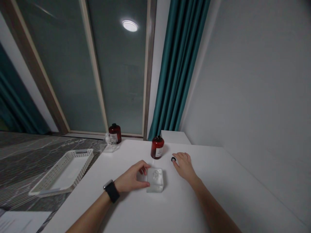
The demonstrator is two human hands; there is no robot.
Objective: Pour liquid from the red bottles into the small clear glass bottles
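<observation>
A clear, square, thick-walled container (155, 179) sits on the white table before me. My left hand (132, 177), with a black-strapped watch on its wrist, has thumb and fingers curved around the container's left side. To the right, my right hand (184, 165) is close to the tabletop, pinching a small round black cap-like piece (173, 159) between thumb and fingers. A dark red-brown bottle (157, 148) with a white label and black top stands upright just behind, between the two hands.
At the table's (184, 210) far left corner stand a second red-brown bottle (115, 134) and a clear container (110, 148). A white perforated basket (64, 173) lies left of the table, lower down. A white box-like block (176, 137) adjoins the far edge; a wall (262, 97) borders the right.
</observation>
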